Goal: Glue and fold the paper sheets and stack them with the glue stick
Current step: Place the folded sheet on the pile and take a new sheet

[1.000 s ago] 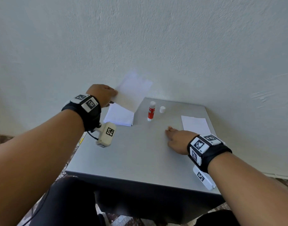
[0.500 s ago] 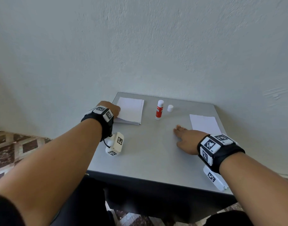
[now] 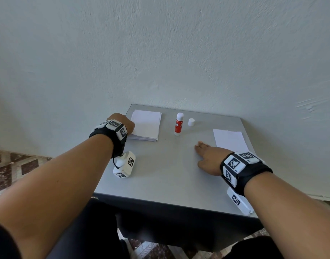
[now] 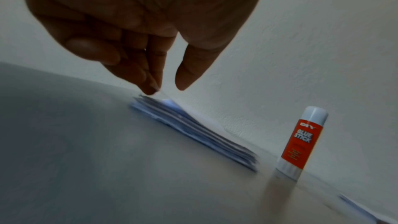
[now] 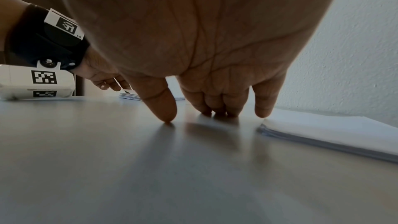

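A stack of white paper sheets (image 3: 146, 125) lies at the table's far left. My left hand (image 3: 124, 121) hangs over its near left corner. In the left wrist view my fingertips (image 4: 150, 89) touch that corner of the paper stack (image 4: 193, 130), and the thumb stands apart from them. The red and white glue stick (image 3: 178, 124) stands upright and uncapped in the middle, with its white cap (image 3: 191, 122) beside it. My right hand (image 3: 201, 153) rests on the grey table (image 3: 169, 174) with its fingers spread. It is just left of a pile of folded sheets (image 3: 229, 139).
A plain white wall rises right behind the table's far edge. A white tagged camera block (image 3: 125, 164) hangs under my left wrist, just above the tabletop. Patterned floor tiles (image 3: 14, 165) show to the left of the table.
A second ago my left hand held one sheet up above the stack. That sheet now lies on the stack, with the hand lowered to its corner. The right hand has stayed put.
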